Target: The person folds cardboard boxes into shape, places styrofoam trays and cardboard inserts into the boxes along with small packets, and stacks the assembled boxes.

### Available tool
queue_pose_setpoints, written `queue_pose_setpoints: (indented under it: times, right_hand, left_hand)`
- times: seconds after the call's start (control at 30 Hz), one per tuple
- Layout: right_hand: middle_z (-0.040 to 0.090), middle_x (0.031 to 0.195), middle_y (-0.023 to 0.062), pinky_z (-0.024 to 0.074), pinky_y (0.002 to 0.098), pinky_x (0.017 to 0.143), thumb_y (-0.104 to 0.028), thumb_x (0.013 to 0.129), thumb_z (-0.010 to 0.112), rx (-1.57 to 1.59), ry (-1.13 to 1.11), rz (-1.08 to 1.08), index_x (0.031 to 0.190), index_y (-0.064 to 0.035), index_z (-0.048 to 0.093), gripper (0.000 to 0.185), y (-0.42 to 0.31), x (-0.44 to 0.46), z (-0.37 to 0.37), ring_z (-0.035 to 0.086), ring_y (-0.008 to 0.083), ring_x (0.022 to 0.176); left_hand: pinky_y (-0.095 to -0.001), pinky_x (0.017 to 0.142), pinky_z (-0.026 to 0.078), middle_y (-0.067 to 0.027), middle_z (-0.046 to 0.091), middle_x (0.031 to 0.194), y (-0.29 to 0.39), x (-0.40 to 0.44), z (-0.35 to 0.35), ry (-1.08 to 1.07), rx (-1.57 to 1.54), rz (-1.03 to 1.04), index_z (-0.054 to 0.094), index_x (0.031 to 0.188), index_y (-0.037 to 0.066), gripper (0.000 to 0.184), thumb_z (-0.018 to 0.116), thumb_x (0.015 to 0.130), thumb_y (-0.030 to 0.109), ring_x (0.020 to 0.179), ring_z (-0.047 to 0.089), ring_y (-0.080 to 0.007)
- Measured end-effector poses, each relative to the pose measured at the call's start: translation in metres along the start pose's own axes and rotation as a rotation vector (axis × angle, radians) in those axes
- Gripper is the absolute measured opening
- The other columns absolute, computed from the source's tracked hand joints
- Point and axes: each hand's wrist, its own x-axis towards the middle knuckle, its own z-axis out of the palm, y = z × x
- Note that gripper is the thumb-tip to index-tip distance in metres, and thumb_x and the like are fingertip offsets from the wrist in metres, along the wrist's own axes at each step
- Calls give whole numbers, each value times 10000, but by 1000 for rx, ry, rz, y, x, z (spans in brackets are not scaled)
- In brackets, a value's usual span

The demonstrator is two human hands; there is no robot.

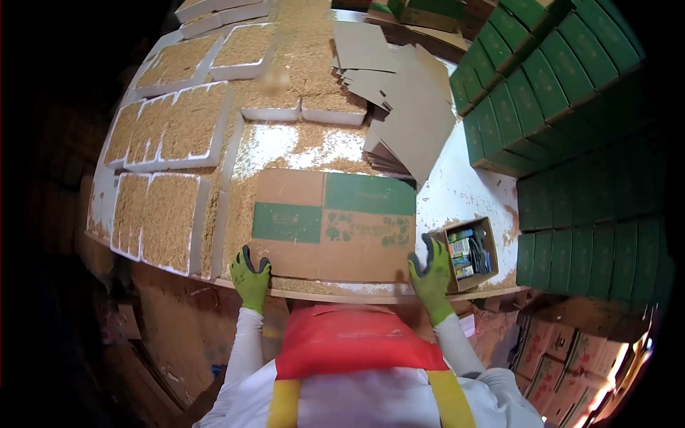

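Observation:
A flattened cardboard box (364, 260) with green printed panels lies on the white table (457, 192), close to its front edge. My left hand (250, 277), in a green and grey glove, is at the box's lower left corner with thumb and fingers apart. At the lower right side of the box is my right hand (431, 274), gloved the same way, its fingers also spread. Just right of that hand stands a small open carton (488, 277) holding colourful packets (464, 251). Neither hand holds anything that I can see.
White trays (214, 128) filled with brown granular material cover the left side. Loose grains (303, 60) are heaped at the back. Grey cardboard sheets (414, 107) lie stacked back right. Green boxes (549, 85) are piled high along the right.

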Motion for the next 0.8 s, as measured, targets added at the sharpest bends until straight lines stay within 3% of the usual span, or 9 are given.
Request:
queue_pose_setpoints:
  times: [0.07,0.33,0.43,0.47,0.57,0.63,0.67,0.73,0.8]
  right_hand:
    - [537,1229,281,402,495,988,-434,816,703,-335,105,190,1326,61,446,756,38,-12,78,509,437,1140]
    - [539,1182,289,451,494,945,-534,771,688,-140,142,551,1196,33,497,734,-29,-47,113,539,432,1107]
    - [543,1181,284,453,486,935,-519,772,688,-75,67,587,1193,24,511,710,-45,-38,89,556,421,1085]
    - [545,1182,281,453,482,935,-514,772,690,-59,1,605,1194,21,518,703,-55,-28,73,561,418,1077]
    - [553,1206,237,447,454,935,-490,794,695,-196,-392,450,1213,-7,543,657,-101,19,-16,574,390,1070]
    - [572,1196,201,443,437,933,-486,815,681,-368,-150,-122,1229,-27,552,631,-145,36,-57,583,370,1067]
    - [582,1191,183,441,429,932,-484,826,674,-464,-31,-413,1236,-36,557,618,-159,45,-67,587,360,1066]
    - [607,1176,151,438,416,927,-482,849,652,-335,-143,-607,1250,-51,554,597,-167,69,-38,587,333,1090]
    - [615,1170,166,443,434,925,-489,848,652,-431,-189,-555,1247,-66,558,589,-165,88,-12,589,332,1096]
  left_hand:
    - [-477,999,386,-196,577,1237,-9,6,-2,-32,-64,55,505,1336,3,629,709,813,288,1146,505,-383]
    - [-402,1004,435,-232,557,1274,-78,31,-44,-275,-478,310,446,1398,-17,823,764,666,183,1117,564,-397]
    - [-456,1058,420,-174,269,1576,-49,36,-98,-448,-12,414,173,1565,208,961,720,777,159,1384,376,-391]
    - [-434,1043,436,-178,312,1547,-45,43,-108,-398,-75,446,285,1517,195,841,675,781,80,1348,411,-386]
    - [-364,958,490,-174,481,1403,-12,77,-155,-316,-336,479,595,1336,150,649,561,752,-130,1242,516,-322]
    - [-383,1002,458,-170,511,1356,18,111,-196,-311,-437,539,614,1273,84,561,567,743,-93,1220,532,-325]
    - [-382,1033,446,-181,486,1389,27,131,-217,-304,-123,680,541,1349,45,577,621,781,-8,1239,516,-331]
    - [-449,1022,410,-186,595,1123,19,179,-190,-284,-69,655,514,1316,23,741,776,643,189,1038,599,-376]
    - [-504,1051,356,-174,588,1110,39,194,-184,-119,85,786,519,1305,47,731,785,644,210,1065,566,-388]
